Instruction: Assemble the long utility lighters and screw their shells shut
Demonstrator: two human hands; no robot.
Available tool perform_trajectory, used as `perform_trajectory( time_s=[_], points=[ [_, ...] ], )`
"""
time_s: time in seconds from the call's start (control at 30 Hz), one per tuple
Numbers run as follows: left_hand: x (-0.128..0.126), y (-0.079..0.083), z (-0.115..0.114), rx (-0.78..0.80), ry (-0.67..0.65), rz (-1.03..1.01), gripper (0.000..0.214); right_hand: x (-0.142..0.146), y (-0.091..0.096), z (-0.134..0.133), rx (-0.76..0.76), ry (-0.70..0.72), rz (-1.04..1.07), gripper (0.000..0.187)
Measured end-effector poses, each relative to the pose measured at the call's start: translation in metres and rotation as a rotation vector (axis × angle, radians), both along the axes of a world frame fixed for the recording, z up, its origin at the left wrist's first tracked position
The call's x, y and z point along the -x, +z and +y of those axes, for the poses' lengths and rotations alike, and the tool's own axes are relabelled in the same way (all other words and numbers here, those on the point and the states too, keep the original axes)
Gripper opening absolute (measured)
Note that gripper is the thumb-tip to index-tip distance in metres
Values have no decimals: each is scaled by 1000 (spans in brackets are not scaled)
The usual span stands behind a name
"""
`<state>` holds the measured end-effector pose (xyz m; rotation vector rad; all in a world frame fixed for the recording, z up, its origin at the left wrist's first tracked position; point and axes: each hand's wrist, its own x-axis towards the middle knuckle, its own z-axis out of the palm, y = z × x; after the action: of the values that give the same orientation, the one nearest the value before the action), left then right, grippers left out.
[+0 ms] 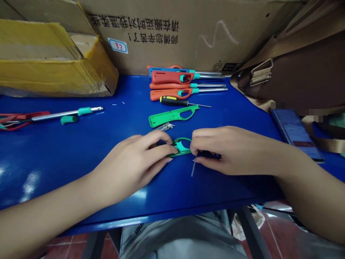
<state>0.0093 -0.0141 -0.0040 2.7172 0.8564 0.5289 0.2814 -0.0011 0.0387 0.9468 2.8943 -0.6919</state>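
My left hand [140,158] is closed over a green lighter casing half [186,139], its fingertips pressing near a turquoise trigger [181,146] in the casing. At the casing's right end, my right hand [229,149] pinches a thin, clear tube [193,169] that points down toward the table's front edge. Just beyond my left fingers lies a clear fuel tank [165,127], partly hidden. A second green casing half [164,118] rests behind it, hollow side up. Between my hands, part of the near casing is covered by fingers.
Behind the casings lie a black-and-yellow screwdriver [174,101] and several red, orange and blue stick lighters [169,95]. An opened red lighter [40,116] and a turquoise cap [68,119] are at left. Cardboard boxes [151,32] line the back. A phone [296,135] and brown bag [302,75] sit right.
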Motion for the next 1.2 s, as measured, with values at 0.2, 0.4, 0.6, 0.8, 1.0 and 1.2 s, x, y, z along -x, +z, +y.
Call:
perform_trajectory(
  time_s=[0.2,0.4,0.6,0.8,1.0,1.2],
  points=[
    [1,2,-2,-82,-13,46,18,1,-3,0,4,-1,27,6],
    [0,3,-3,-151,-9,110,24,-1,-3,2,2,-69,86,6],
    [2,-1,-3,-147,-5,80,24,1,-8,5,-24,-184,174,10],
    [5,-3,-2,-126,-4,60,25,-3,-8,6,-17,-97,205,18],
    [5,-3,-1,-118,-8,59,27,0,-9,5,-24,-126,198,16],
    [4,-1,-1,-120,-13,60,29,4,-13,3,8,-236,198,14]
  ],
)
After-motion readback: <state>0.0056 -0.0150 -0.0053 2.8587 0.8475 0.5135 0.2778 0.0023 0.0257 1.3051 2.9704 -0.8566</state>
